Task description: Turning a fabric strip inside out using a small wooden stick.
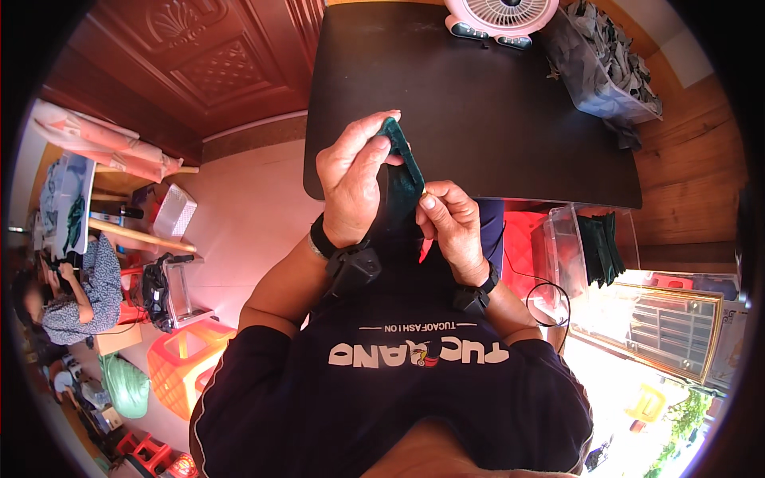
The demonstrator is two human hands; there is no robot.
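Observation:
A dark green velvety piece of fabric [408, 179] hangs between my two hands, above my lap at the near edge of the dark table. My left hand [355, 171] pinches its upper corner between thumb and fingers, and a narrow edge strip runs slantwise down from there. Lower on that edge, my right hand [451, 217] is closed on the cloth with thumb and forefinger. Something small and yellowish shows at the right fingertips, too small to make out. Each wrist wears a black strap with a dark box.
The dark table [478, 119] carries a pink fan [502, 16] and a clear bin of grey-green cloth pieces [606, 68]. Right of my lap, a clear plastic box [562, 247] stands beside dark green fabric pieces [599, 248]. An orange stool [187, 362] is at left; another person [88, 295] sits beyond.

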